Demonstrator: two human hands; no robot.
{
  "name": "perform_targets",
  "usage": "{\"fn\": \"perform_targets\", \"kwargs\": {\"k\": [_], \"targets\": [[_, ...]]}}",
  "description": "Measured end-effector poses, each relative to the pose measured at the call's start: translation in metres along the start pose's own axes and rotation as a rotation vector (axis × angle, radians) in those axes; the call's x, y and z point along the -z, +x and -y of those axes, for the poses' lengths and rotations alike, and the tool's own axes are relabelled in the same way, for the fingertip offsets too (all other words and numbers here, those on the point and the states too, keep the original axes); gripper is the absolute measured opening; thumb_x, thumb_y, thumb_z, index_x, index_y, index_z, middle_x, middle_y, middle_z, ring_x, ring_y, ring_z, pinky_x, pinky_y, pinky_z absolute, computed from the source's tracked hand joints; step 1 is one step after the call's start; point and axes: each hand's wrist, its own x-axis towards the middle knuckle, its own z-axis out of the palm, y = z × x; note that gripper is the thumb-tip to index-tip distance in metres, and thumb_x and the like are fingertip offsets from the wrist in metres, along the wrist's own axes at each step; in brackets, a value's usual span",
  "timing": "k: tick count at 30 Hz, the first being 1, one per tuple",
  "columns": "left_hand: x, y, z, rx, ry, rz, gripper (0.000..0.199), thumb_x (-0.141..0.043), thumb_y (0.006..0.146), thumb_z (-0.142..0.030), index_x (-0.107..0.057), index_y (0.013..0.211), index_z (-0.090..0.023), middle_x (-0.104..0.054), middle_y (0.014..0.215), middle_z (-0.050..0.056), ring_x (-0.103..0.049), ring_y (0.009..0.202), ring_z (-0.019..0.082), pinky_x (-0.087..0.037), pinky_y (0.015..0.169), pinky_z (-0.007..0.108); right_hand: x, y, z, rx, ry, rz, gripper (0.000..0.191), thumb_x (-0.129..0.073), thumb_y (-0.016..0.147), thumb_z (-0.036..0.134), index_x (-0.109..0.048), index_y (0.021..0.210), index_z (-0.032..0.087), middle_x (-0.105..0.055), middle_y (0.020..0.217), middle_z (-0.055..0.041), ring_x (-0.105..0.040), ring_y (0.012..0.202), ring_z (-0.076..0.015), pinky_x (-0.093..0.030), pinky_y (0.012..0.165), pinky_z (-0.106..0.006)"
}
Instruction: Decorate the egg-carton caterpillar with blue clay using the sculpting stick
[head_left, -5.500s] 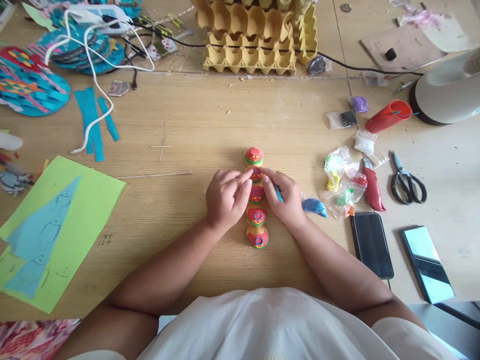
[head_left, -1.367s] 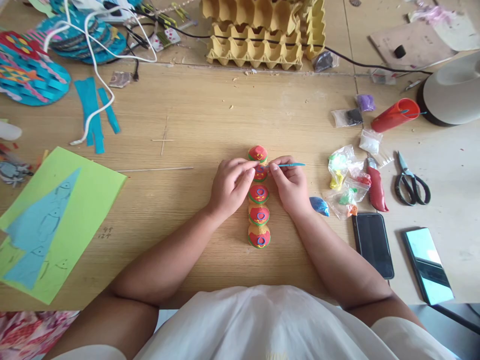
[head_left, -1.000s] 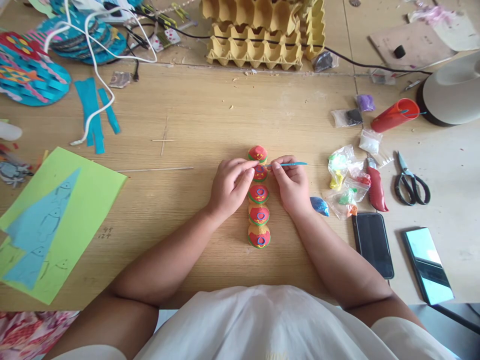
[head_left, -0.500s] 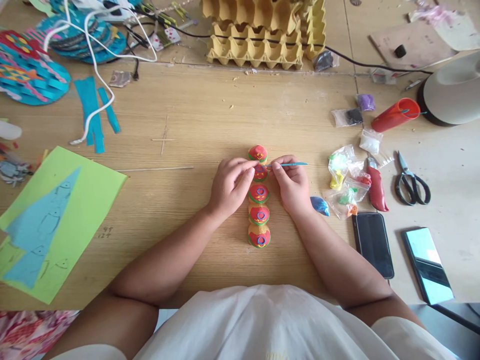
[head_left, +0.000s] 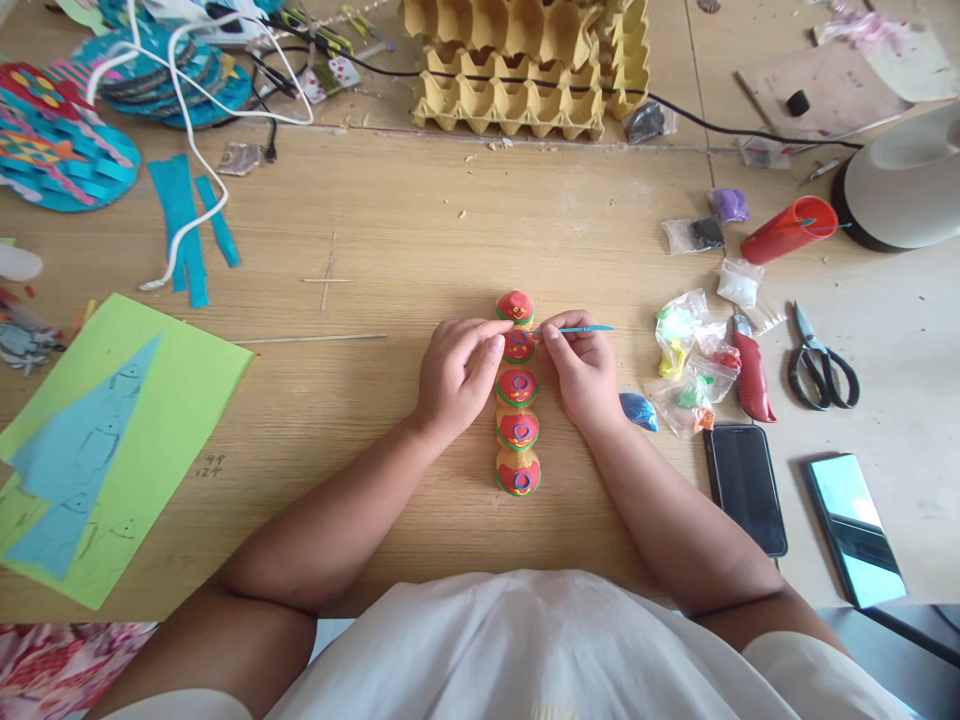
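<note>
A strip of egg-carton cups [head_left: 517, 387] lies lengthwise in front of me, covered with red clay and edged in green. Small yellow details and blue rings decorate several cups. My left hand [head_left: 463, 372] is closed at the strip's left side, its fingertips on the second cup from the far end. In my right hand [head_left: 581, 365], a thin blue clay modelling tool [head_left: 596, 328] is pinched between thumb and fingers. The tool's tip points left over that same cup, close to my left fingertips. The fingers partly cover this cup.
Bags of coloured clay [head_left: 694, 345], a red-handled cutter [head_left: 752, 370], scissors [head_left: 821, 365] and two phones [head_left: 746, 490] lie to the right. A red cup [head_left: 787, 230] lies beyond. Egg cartons [head_left: 510, 95] are at the back; green paper [head_left: 180, 400] and a white cable [head_left: 187, 140] are left.
Almost nothing differs. Both hands and the tool keep their place at the second cup; the whole view has shifted very slightly.
</note>
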Motion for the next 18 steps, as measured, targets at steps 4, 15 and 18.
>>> {"fn": "perform_targets", "kwargs": {"k": [4,15,18], "targets": [[0.0025,-0.0020,-0.0030,0.006,0.031,-0.053,0.038,-0.043,0.109,-0.038,-0.076,0.102,-0.021,-0.079,0.103,0.005,-0.070,0.101,0.019,-0.049,0.096,0.037,0.0001,-0.0001,-0.0002,0.005,0.038,-0.019,0.029,-0.075,0.090,0.052,-0.062,0.092,0.026,-0.067,0.083,0.0024,-0.064,0.074,-0.0134,-0.055,0.071,-0.028],[0.0025,-0.0023,-0.0012,0.011,0.010,-0.058,0.038,-0.044,0.109,-0.037,-0.076,0.096,-0.022,-0.078,0.098,0.004,-0.069,0.095,0.019,-0.049,0.092,0.037,-0.0009,-0.0055,0.0063,0.030,0.008,0.034,0.034,-0.062,0.097,0.060,-0.067,0.098,0.026,-0.072,0.091,-0.0007,-0.066,0.080,-0.0151,-0.056,0.078,-0.032],[0.0028,-0.0024,-0.0012,0.006,0.027,-0.046,0.039,-0.043,0.109,-0.037,-0.078,0.099,-0.022,-0.078,0.099,0.005,-0.068,0.096,0.019,-0.049,0.091,0.037,-0.0010,-0.0056,0.0067,0.053,-0.029,0.041,0.036,-0.058,0.099,0.062,-0.066,0.100,0.027,-0.072,0.093,-0.0015,-0.066,0.080,-0.0160,-0.057,0.077,-0.034]]}}
